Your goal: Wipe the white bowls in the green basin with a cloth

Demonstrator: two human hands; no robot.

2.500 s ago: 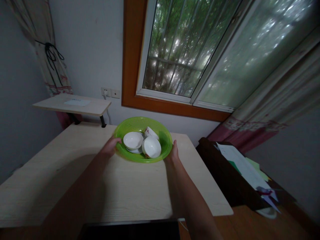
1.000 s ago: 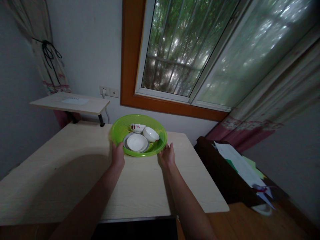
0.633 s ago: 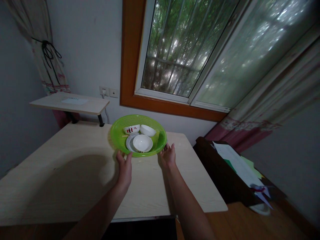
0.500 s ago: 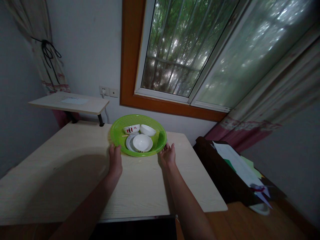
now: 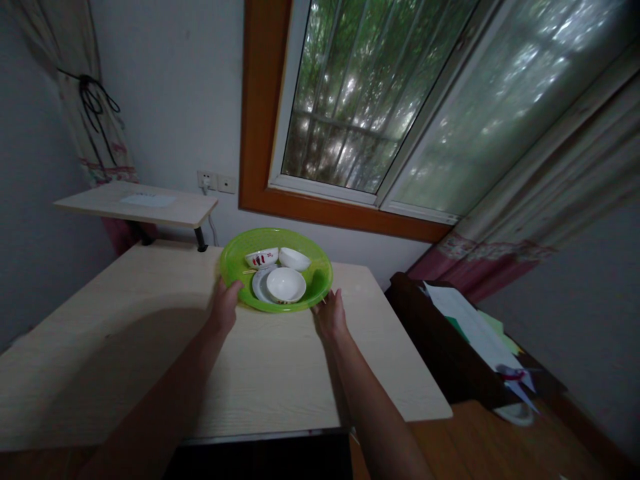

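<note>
A round green plastic basket (image 5: 315, 280) stands near the back edge of the table. In it are a white bowl with red figures (image 5: 262, 258), a plain white bowl (image 5: 294, 259) tipped on its side, and another white bowl (image 5: 286, 285) resting on a plate (image 5: 260, 287). Thin sticks like chopsticks (image 5: 249, 272) show at the left. My left hand (image 5: 223, 305) grips the basket's lower left side, thumb toward the rim. At the lower right my right hand (image 5: 331, 316) has its fingers against the basket's underside, partly hidden, with the thumb raised.
The pale wooden table (image 5: 270, 373) carries a small raised shelf (image 5: 175, 211) at back left, with a paper (image 5: 149, 200) on it. A window (image 5: 350, 133) is behind. To the right, a dark cabinet (image 5: 430, 340) holds papers (image 5: 465, 320).
My left hand has closed in on the basket's side, its thumb now at the rim. My right hand has shifted slightly left, its fingers going farther under the edge. The basket has hardly moved.
</note>
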